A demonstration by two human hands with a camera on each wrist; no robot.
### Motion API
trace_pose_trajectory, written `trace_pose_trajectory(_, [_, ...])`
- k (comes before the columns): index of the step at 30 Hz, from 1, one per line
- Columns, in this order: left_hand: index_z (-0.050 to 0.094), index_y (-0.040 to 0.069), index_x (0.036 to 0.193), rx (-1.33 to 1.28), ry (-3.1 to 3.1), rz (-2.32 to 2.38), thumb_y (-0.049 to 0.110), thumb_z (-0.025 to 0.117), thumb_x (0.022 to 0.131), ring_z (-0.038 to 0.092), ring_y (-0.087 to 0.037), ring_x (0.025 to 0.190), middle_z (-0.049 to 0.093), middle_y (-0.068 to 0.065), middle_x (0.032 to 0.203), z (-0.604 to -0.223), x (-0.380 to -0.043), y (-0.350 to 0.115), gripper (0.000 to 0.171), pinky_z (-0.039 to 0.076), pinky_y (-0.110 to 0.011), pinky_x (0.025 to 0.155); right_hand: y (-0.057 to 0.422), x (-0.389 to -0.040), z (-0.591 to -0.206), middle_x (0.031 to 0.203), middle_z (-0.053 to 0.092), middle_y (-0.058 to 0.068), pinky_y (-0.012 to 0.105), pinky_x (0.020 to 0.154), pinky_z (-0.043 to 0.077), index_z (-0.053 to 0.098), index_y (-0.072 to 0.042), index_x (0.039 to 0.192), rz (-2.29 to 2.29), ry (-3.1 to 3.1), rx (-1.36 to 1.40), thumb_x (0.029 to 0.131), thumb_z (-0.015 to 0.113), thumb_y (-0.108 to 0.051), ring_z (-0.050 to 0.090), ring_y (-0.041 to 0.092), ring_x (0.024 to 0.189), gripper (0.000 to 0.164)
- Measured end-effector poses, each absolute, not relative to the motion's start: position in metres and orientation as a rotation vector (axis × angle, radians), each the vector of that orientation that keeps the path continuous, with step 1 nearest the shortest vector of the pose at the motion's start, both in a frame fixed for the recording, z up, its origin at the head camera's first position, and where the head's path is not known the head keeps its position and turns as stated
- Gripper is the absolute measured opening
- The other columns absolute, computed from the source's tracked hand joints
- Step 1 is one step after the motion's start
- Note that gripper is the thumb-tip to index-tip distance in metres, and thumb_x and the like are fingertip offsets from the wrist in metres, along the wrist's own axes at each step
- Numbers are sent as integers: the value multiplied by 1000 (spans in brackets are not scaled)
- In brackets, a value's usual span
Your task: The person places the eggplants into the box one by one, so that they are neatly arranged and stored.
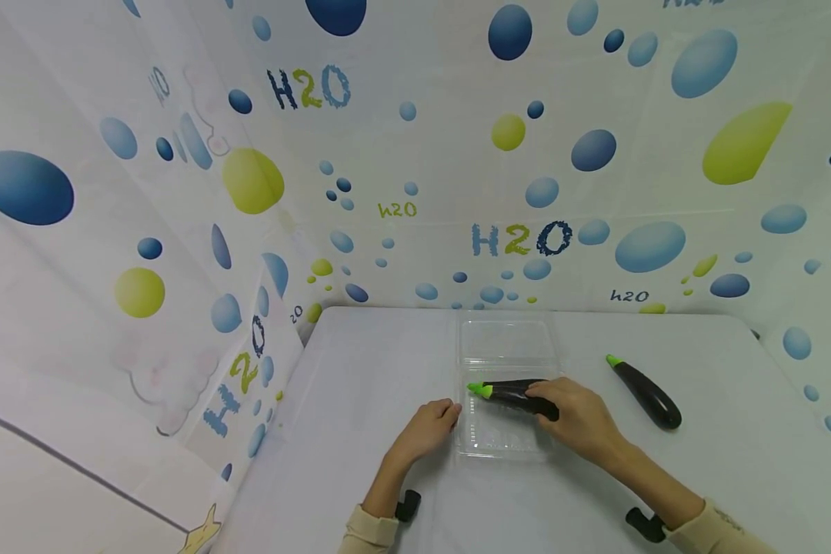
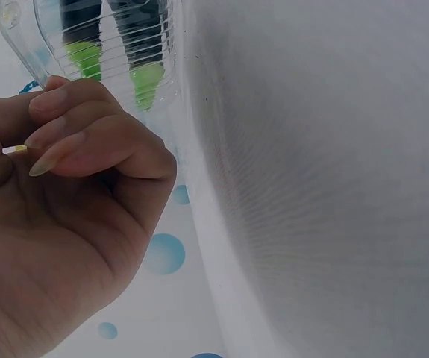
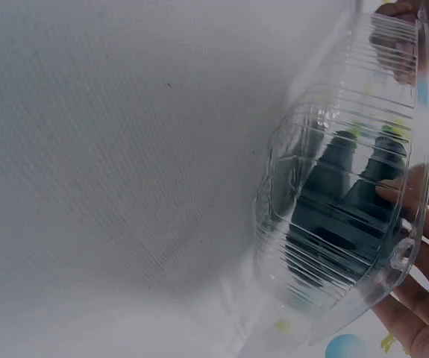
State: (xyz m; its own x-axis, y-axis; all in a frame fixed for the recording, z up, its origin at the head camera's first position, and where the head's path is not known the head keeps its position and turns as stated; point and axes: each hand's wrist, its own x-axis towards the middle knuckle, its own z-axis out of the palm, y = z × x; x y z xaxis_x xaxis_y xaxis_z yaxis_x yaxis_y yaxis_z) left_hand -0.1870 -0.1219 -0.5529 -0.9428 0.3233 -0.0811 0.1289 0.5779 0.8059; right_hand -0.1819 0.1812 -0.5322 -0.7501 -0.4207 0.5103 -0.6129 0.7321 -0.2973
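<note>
Pinching, as far as can be judged, the left rim of the clear container (image 1: 486,437): left hand (image 1: 425,429), fingers curled in, fingertips at the plastic, forearm coming in from the near left. Container sits mid-table, lid (image 1: 508,340) folded out to the far side. Likely thin, light plastic: flexes easily, could skid or crease if squeezed; best held by the rim, lightly.

Inside, two eggplants side by side, green tips to the left, dark bodies running right. Far eggplant (image 1: 519,382) lies just beyond the near eggplant (image 1: 508,397), seemingly touching or nearly so; exact contact can't be told. Both look smooth and glossy, so probably firm and a bit slippery; weight unclear, perhaps light if they are models. Take hold around the thick right end or mid-body, not by the green tip.

Right hand (image 1: 582,419) comes from the near right, back of hand up, wrist angled in over the container's right side. Fingers and thumb bent around the thick right end of the near eggplant; right wrist view shows a fingertip against a dark body past the clear wall.

Farther right, lone eggplant (image 1: 647,394) on the table (image 1: 360,369), green tip to the far left, fat end near right, well apart from both hands.
</note>
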Motion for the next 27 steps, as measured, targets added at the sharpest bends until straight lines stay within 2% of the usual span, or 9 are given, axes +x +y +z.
trace_pose_trajectory(27, [53,15,77,401,2609,1291,28,46,112,41,-10,61,44,6,67,-556,-189,-122,38,34,-26,55,177,-184,-545,113,76,2,43,87,58,77,-12,111,609,-2589,823,67,95,-5,70,23,109,48])
